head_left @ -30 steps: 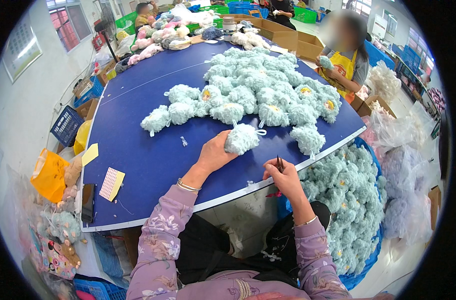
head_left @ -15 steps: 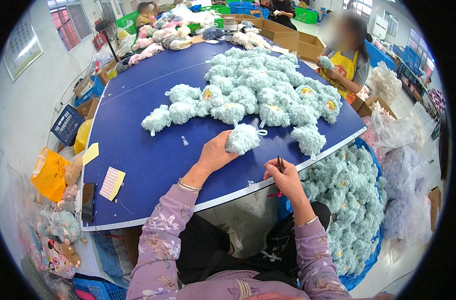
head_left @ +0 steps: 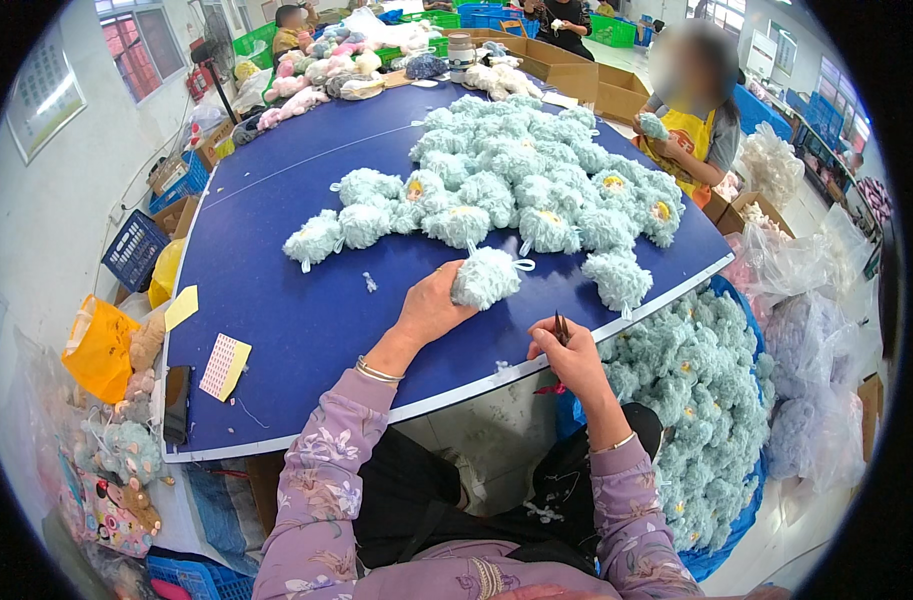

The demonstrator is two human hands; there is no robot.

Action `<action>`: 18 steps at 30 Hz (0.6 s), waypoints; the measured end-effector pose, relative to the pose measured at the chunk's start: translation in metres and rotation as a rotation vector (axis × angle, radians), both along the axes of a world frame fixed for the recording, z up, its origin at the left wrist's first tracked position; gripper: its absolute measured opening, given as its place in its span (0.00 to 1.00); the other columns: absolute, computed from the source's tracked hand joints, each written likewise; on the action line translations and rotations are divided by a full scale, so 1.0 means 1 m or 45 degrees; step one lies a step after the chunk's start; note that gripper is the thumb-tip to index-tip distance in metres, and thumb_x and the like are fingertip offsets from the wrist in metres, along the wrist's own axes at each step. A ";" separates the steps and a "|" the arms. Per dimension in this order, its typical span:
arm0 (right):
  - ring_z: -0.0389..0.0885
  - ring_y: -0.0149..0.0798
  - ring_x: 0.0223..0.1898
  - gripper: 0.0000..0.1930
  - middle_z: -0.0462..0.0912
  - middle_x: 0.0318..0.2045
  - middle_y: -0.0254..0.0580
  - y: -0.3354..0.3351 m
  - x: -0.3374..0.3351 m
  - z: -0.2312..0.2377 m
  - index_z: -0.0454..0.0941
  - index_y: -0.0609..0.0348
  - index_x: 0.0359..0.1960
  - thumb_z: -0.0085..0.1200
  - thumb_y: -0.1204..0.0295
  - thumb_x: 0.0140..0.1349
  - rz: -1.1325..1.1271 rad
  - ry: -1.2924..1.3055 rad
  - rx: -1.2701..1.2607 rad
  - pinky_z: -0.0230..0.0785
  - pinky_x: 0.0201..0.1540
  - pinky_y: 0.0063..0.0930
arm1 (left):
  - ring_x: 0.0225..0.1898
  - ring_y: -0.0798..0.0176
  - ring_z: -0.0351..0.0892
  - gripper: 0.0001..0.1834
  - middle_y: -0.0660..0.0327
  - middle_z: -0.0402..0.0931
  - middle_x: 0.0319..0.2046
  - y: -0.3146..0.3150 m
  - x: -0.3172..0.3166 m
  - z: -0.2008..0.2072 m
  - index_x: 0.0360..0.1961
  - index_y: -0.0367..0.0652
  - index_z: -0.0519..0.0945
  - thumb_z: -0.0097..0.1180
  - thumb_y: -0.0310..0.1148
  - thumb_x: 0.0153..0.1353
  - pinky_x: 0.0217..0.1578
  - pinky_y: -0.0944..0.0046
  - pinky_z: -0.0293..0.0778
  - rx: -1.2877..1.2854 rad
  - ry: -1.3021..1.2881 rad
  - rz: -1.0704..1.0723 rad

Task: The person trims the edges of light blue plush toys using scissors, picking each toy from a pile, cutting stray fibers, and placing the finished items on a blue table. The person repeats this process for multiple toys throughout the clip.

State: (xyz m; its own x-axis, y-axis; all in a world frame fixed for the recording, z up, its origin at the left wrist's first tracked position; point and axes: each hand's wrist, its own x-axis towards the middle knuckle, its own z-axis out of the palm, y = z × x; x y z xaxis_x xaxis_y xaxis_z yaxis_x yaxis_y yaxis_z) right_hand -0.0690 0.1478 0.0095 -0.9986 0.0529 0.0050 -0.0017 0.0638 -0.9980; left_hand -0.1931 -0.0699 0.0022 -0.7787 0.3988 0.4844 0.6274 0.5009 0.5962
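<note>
My left hand point(head_left: 436, 303) is closed round the left side of a fluffy pale blue plush piece point(head_left: 486, 280) with a white loop at its right, close above the blue table. Several similar plush pieces point(head_left: 501, 160) lie heaped just beyond, some showing small yellow-and-orange patches. Near the table's front edge, my right hand point(head_left: 573, 362) grips small dark thread snips point(head_left: 560, 328), points upward; the fingers hide most of them. Something red shows under that hand. A single plush piece point(head_left: 616, 280) lies off to the right.
The blue table point(head_left: 276, 310) has a white edge. At right stands a blue-lined container of plush pieces point(head_left: 691, 410). A dark phone-like object point(head_left: 177, 405) and a sticker sheet point(head_left: 223, 368) lie at left. A person in a yellow apron point(head_left: 688, 140) sits across, holding a plush piece.
</note>
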 end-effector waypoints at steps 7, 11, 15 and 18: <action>0.75 0.23 0.27 0.10 0.82 0.24 0.35 -0.001 0.000 0.001 0.77 0.66 0.35 0.54 0.68 0.64 -0.008 -0.004 0.031 0.63 0.31 0.19 | 0.43 0.49 0.81 0.30 0.52 0.81 0.41 -0.001 0.001 0.000 0.52 0.43 0.74 0.69 0.38 0.47 0.40 0.55 0.77 0.008 -0.018 -0.005; 0.75 0.22 0.27 0.10 0.82 0.24 0.35 -0.001 -0.001 -0.001 0.78 0.66 0.35 0.54 0.68 0.64 -0.003 0.006 0.025 0.64 0.31 0.19 | 0.43 0.49 0.81 0.29 0.53 0.81 0.41 0.000 0.001 0.000 0.52 0.43 0.75 0.69 0.38 0.48 0.40 0.55 0.77 0.009 -0.010 -0.011; 0.74 0.22 0.27 0.10 0.82 0.24 0.35 -0.001 -0.001 -0.002 0.78 0.66 0.35 0.54 0.68 0.64 0.001 0.013 0.010 0.63 0.31 0.19 | 0.43 0.49 0.81 0.29 0.53 0.81 0.41 0.000 0.001 0.000 0.52 0.43 0.75 0.68 0.38 0.47 0.40 0.55 0.77 0.006 -0.006 0.002; 0.74 0.22 0.27 0.10 0.82 0.24 0.35 -0.001 -0.001 -0.002 0.78 0.66 0.35 0.54 0.69 0.64 0.002 0.021 0.029 0.63 0.31 0.19 | 0.43 0.49 0.81 0.29 0.53 0.81 0.42 0.000 -0.001 -0.002 0.52 0.43 0.75 0.68 0.38 0.47 0.40 0.55 0.77 0.000 -0.002 0.005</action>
State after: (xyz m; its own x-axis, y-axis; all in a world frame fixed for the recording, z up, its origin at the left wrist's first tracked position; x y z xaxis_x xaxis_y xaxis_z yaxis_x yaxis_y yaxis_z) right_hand -0.0701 0.1468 0.0080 -0.9984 0.0508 0.0228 -0.0184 0.0863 -0.9961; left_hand -0.1937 -0.0697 0.0004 -0.7811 0.3956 0.4831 0.6244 0.5036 0.5971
